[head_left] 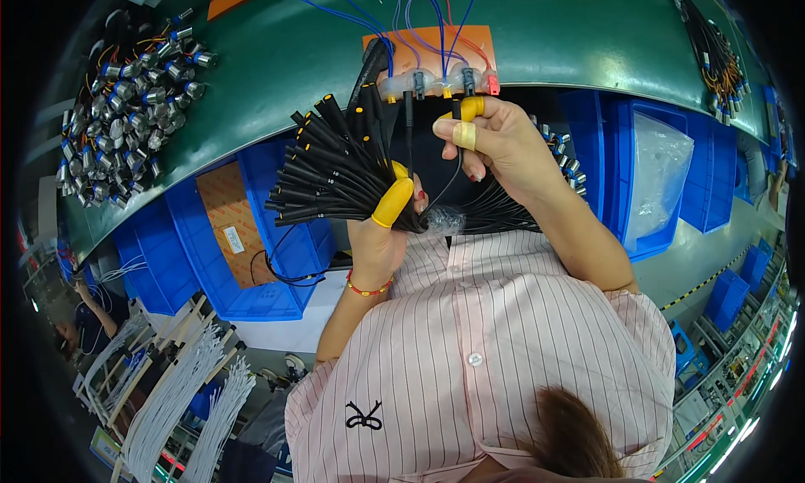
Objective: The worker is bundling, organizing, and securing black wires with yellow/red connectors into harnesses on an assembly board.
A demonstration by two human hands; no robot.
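Observation:
My left hand, with yellow finger cots on it, is closed around a thick bundle of black cables whose sleeved ends fan out to the left. My right hand, with a yellow cot and a tape band on its fingers, pinches one black cable close below its upright end. That end is just under a row of clear-coated connectors on an orange board; I cannot tell whether it touches. Another black cable end stands upright beneath the same row. Blue, purple and red wires run up from the connectors.
On the green bench a heap of metal-tipped cables lies at left, and another cable bundle at right. Blue bins sit below the front edge. White wires hang on a rack at lower left.

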